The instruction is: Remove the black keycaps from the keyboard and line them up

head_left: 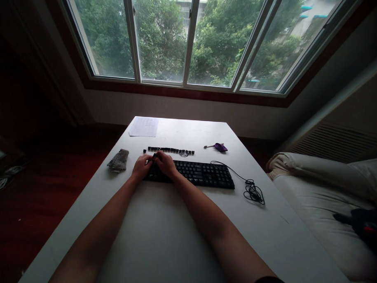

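Note:
A black keyboard (202,174) lies across the middle of a white table (160,239). Both my hands rest over its left end. My left hand (141,166) has its fingers curled at the keyboard's left edge. My right hand (165,162) is curled beside it, fingertips pinched on a small dark thing that I cannot make out. Just beyond the hands a row of loose black keycaps (171,150) is lined up on the table. The keyboard's cable (252,191) trails to a coil on the right.
A grey cloth (118,160) lies left of the keyboard. A sheet of paper (143,126) sits at the far left corner. A small purple tool (219,147) lies behind the keyboard. A white sofa (322,204) stands right of the table, windows beyond.

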Demonstrator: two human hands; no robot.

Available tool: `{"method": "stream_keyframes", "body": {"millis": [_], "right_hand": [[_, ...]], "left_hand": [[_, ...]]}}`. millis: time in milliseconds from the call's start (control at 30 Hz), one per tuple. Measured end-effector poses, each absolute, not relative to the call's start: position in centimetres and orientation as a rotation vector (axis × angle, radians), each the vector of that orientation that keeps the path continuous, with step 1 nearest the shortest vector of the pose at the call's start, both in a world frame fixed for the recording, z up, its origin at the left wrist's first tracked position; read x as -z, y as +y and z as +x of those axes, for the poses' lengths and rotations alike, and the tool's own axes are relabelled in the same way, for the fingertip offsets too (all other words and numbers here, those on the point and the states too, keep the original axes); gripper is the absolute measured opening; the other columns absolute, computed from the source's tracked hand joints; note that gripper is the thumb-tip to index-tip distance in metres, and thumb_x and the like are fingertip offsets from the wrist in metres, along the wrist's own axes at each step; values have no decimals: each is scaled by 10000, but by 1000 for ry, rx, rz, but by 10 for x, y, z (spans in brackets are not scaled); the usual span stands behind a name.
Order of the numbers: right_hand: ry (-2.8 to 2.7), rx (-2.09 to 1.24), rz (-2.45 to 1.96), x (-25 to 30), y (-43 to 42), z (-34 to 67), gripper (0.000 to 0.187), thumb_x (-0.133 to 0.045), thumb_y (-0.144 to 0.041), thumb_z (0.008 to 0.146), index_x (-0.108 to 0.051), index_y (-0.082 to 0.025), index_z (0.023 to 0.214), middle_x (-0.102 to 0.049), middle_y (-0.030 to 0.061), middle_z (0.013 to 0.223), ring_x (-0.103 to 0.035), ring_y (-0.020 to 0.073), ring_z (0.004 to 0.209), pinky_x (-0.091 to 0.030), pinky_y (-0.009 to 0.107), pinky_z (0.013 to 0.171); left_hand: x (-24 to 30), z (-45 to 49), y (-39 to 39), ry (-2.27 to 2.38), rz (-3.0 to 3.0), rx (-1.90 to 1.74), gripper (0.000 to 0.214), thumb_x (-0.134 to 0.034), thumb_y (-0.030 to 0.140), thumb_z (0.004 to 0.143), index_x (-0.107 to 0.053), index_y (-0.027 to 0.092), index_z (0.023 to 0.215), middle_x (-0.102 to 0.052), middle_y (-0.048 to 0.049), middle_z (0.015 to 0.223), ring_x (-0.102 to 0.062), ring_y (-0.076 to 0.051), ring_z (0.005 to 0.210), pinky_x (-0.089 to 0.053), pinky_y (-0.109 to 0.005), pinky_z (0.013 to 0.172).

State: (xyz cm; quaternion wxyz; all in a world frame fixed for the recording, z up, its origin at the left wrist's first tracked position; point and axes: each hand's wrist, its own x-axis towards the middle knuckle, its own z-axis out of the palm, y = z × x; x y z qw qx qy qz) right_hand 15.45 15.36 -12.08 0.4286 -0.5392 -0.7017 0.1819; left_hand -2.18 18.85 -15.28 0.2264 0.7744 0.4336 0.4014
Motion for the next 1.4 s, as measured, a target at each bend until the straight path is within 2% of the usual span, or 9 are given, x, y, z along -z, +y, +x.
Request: {"method": "stream_keyframes", "body": {"millis": [1400], "right_hand": [[-1767, -447, -1318, 123, 155, 154, 133, -545, -343, 907, -616, -242, 956, -656, -6, 785, -590, 178, 725, -414, 259, 700]], "left_hand": [[157, -25, 193, 1202, 2180, -1084, 240, -552, 210, 861, -693, 245, 1052, -678, -50, 1070, -588, -232, 1035, -533, -360, 828]]}}
